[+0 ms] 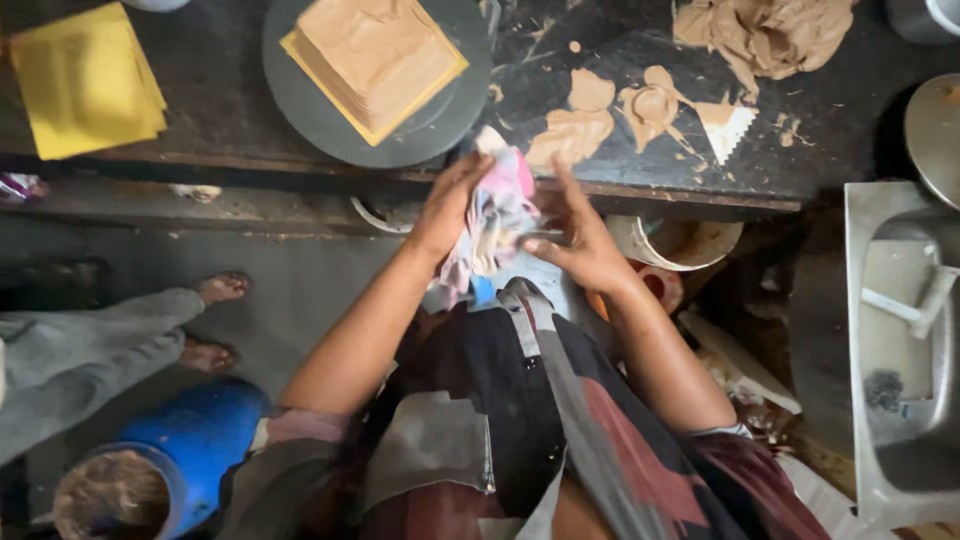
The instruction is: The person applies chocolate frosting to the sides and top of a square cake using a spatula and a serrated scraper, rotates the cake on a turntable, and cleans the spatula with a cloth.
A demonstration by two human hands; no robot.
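Rag (497,215), pink and white, sits bunched between both hands just near the dark workbench (820,150); left hand (447,205) fingers clamp it, right hand (580,240) fingers spread against it. Wet clay smears (575,130) close by could soil it if it brushes the edge.

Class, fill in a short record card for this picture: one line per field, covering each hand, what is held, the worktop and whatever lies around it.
Left hand: left hand grips the crumpled cloth from one side
Right hand: right hand is open against the cloth's other side
Worktop: dark bench, smeared with clay smears
On worktop: round turntable carrying a square clay block; yellow sheets; clay lump
Floor: blue bucket; another person's sandalled feet
Far right: metal sink
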